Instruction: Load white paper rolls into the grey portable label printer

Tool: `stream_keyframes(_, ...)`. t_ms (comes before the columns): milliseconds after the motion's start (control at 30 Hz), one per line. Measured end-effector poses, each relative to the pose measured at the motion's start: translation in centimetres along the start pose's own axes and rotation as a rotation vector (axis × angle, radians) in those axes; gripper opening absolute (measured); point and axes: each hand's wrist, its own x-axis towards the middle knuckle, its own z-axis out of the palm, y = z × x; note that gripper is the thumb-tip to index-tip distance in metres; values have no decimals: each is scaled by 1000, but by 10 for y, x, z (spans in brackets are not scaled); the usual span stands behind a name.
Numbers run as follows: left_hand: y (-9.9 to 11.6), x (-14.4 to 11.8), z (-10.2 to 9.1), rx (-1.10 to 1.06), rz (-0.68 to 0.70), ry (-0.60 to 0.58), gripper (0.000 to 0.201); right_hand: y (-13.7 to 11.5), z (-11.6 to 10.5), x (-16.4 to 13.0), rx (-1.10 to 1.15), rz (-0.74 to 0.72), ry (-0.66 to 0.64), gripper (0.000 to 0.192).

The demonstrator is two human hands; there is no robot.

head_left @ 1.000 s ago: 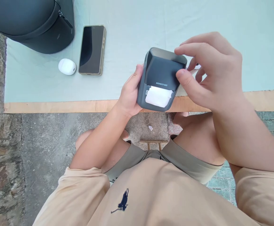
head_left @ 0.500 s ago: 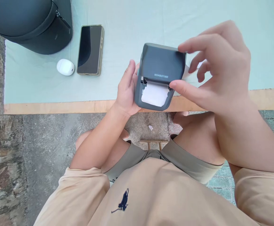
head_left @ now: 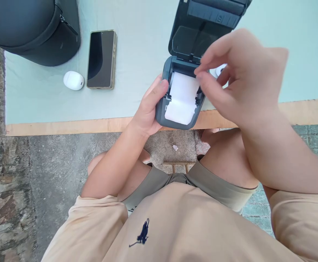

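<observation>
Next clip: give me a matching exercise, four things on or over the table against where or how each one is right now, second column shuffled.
Things:
1. label printer
2. printer lid
3. phone
4. white earbud case

States:
A. lying flat, screen dark, just right of the small white item
B. swung open, standing up behind the paper bay
C. held in the left hand at the table's front edge, white paper showing
D. lying on the pale cloth below the dark zipped bag

Pairs: 1-C, 2-B, 3-A, 4-D
</observation>
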Motion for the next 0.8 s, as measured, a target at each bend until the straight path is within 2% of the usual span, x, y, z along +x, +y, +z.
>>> stream_keyframes(67, 0, -1, 1, 6, 18, -9, 45, 5, 3, 0, -115, -32, -150, 31)
stream_keyframes(133, 1, -2, 2, 10, 44, 0, 42, 5, 3, 1, -266, 10, -287, 41)
stream_keyframes(233, 4, -4, 4, -12, 21, -14, 30, -4, -2, 6, -404, 135, -486, 41)
stream_keyframes(300, 6, -5, 5, -33, 7, -16, 24, -10, -5, 9, -366, 179, -519, 38)
stream_keyframes(433, 5, -5, 4, -71, 3, -18, 18, -13, -11, 9, -109, 152, -385, 40)
stream_keyframes(533, 4, -4, 1, -109, 21, -47, 17, -8, -18, 9, 211, 197, -253, 34)
stream_keyframes(667, 6, 0, -1, -145, 18, -59, 22, 19, -24, 18, 803, 358, 91, 41)
stream_keyframes(700, 7, 0, 0, -148, 8, -53, 25, 29, -25, 21, 874, 441, 167, 45)
stream_keyframes(767, 8, 2, 1, -148, -7, -50, 29, 50, -23, 23, 837, 635, 137, 51)
stream_keyframes(800, 9, 2, 1, -150, -7, -44, 30, 60, -22, 22, 747, 670, 141, 49)
